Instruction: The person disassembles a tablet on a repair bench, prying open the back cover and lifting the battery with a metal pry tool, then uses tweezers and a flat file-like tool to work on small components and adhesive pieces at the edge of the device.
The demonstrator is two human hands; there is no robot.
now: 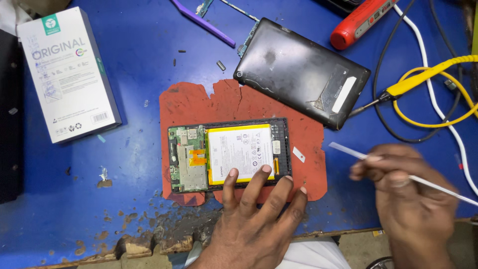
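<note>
Opened black tablet with white-and-yellow battery [230,154] lies on the red mat [313,137]; I'd keep my left hand [259,209] flat, fingers spread, pinning its near edge, while my right hand [408,184] pinches the thin white spudger [398,174] low.

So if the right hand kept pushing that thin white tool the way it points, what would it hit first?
Probably the black back cover. The right hand aims the white tool up and left toward the cover's lower edge, though height above the mat is unclear.
</note>
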